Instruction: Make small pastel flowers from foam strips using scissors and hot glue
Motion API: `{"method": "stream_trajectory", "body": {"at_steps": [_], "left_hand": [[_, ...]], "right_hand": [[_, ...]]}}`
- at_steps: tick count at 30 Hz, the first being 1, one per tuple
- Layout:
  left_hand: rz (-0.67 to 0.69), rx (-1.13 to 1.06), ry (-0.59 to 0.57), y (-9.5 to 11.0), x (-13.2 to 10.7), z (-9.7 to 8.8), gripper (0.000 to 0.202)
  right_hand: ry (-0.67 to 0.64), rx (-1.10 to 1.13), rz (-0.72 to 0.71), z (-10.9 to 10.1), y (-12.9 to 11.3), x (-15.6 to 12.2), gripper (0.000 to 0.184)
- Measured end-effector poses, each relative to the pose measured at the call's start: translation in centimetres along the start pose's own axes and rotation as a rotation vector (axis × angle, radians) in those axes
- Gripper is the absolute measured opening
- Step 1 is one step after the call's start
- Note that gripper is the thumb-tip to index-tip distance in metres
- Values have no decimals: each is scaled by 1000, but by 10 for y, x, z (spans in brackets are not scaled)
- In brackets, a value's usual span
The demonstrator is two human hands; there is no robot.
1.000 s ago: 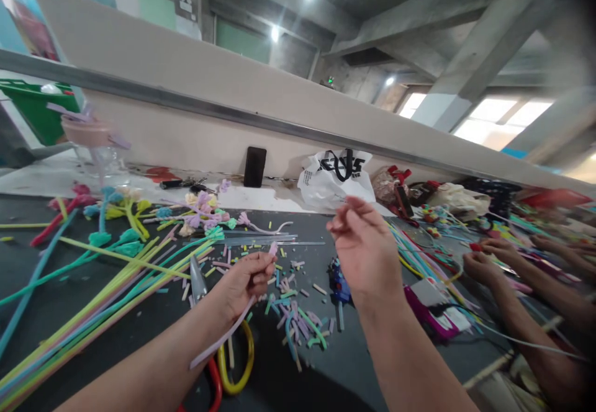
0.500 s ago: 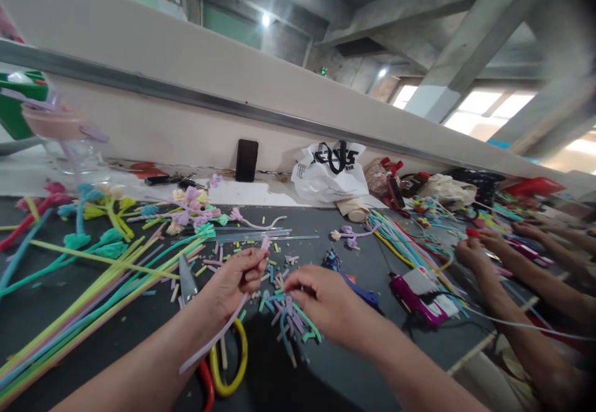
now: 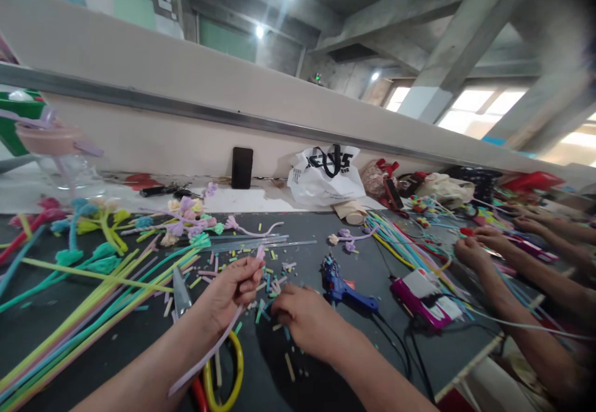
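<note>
Left hand: thumb and fingers pinching a purple stem near its upper end, tip showing above the fingertips, tail hanging past the palm and along the forearm. Position of the stem: raised over the desk, left of the right hand. Right hand: low over the desk, fingers curled downward beside the cut pieces; fingertips hidden, grip on any piece impossible to tell. Scissors: partly covered by the left forearm, blade to its left, yellow handle to its right. Glue gun: on the desk, to the right of the right hand. Technique, as judged: pinch firmly against twisting, yet lightly enough to spare the soft-looking pile; leave the tip exposed; steady the left hand during any work by the right; separate one piece at a time from the scatter; guard the left forearm from the blade and the loose tail from the handles.
</note>
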State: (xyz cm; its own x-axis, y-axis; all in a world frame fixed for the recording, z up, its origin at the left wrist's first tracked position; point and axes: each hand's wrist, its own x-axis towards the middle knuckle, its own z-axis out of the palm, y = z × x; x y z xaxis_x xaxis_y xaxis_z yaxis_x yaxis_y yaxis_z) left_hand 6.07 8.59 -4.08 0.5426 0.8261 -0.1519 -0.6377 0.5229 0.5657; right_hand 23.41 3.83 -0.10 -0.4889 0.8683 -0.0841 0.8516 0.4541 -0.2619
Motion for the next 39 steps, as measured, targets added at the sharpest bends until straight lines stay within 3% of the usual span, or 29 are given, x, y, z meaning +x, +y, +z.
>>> {"method": "stream_trajectory", "body": {"at_steps": [5,10,12,14,17,20,25,28,31,34,39], "left_hand": [[-32,3,-20,-2,3,-2,13],[-72,5,-59,-1,2,-1,11],[-94,0,-63,0,0,1,11],[-115,-3,-54,0,-2,2,11],[-135,-4,-46,0,-2,2,10],[-149,1,-46,-1,-2,2,7],[-148,-9,-3,0,-2,5,6],[-142,-12,-7,1,-2,6,6],[-131,-23,-41,0,-1,5,7],[-115,-19,-49,0,0,5,10],[-72,39,22,1,2,6,14]], "right_hand": [[-8,-2,5,10,-6,2,14],[204,155,-4,2,7,-12,13],[317,116,107,-6,25,-26,18],[373,-7,305,-12,46,-40,33],[274,-142,533,-10,74,-54,54],[208,-166,587,-3,88,-56,61],[313,-102,579,-4,96,-51,48],[547,29,539,-8,91,-49,50],[724,321,574,-6,72,-46,44],[696,600,513,2,47,-38,34],[612,894,271,8,16,-28,35]]}}
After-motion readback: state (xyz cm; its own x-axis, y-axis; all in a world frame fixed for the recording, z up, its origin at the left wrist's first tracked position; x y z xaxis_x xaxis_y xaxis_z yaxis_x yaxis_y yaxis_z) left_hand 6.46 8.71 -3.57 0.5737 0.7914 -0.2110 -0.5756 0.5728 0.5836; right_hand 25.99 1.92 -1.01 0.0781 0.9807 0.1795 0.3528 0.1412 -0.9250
